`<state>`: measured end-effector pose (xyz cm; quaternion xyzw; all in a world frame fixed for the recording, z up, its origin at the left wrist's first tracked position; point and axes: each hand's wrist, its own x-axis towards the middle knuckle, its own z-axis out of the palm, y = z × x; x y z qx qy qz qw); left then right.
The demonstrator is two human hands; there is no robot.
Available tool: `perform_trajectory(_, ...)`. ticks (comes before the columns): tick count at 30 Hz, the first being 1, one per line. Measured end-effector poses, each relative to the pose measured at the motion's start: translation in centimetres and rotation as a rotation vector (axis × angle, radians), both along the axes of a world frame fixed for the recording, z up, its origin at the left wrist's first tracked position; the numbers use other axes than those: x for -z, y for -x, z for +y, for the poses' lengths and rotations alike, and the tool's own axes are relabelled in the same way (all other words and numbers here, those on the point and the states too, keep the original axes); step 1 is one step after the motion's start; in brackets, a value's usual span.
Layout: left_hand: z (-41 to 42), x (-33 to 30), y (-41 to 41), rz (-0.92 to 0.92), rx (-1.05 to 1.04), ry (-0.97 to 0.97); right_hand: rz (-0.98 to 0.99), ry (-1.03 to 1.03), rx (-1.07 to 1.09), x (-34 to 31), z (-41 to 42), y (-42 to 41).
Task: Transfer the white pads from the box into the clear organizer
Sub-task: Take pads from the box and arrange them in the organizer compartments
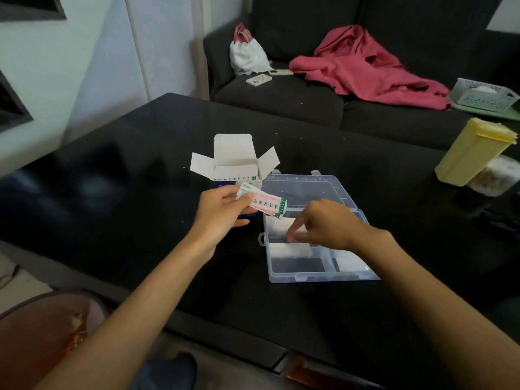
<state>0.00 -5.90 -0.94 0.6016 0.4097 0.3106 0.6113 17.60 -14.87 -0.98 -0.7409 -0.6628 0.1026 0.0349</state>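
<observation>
Nearest to us, our right hand reaches down into the clear plastic organizer lying open on the black tabletop, its fingertips curled onto a white pad at the divider between two compartments. More white pads lie just below those fingers, and another white stack sits under the wrist, on the near right side of the tray. The organizer's lid is folded back flat beyond the right hand.

Our left hand, to the left of the right hand and apart from it, pinches a small fan of white wrapped pads with red lettering and green ends; their free end juts toward the organizer's far left corner.

Just beyond the left hand stands the white cardboard box with a blue base, flaps spread open, more pads showing inside.

Farther off, right of the right hand, a pale yellow plastic container stands tilted on the tabletop. Behind is a dark sofa with a pink garment.
</observation>
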Motion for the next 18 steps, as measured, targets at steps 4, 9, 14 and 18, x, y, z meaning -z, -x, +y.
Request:
perform_trajectory(4, -0.8, 0.4, -0.5, -0.055, 0.054, 0.112, 0.665, -0.293, 0.392, -1.1, -1.3, -0.1)
perform_trajectory(9, -2.2, 0.7, -2.1, -0.096, 0.112, 0.185, 1.022, -0.208, 0.475, -1.6, -2.1, 1.3)
perform_trajectory(14, -2.4, 0.6, -2.3, -0.083, 0.196, 0.159, 1.165, -0.242, 0.561, -1.4, -3.0, 0.9)
perform_trajectory(18, -2.1, 0.7, -2.2, -0.082, 0.237, 0.173, 1.257, -0.239, 0.628, -1.1, -3.3, 0.6)
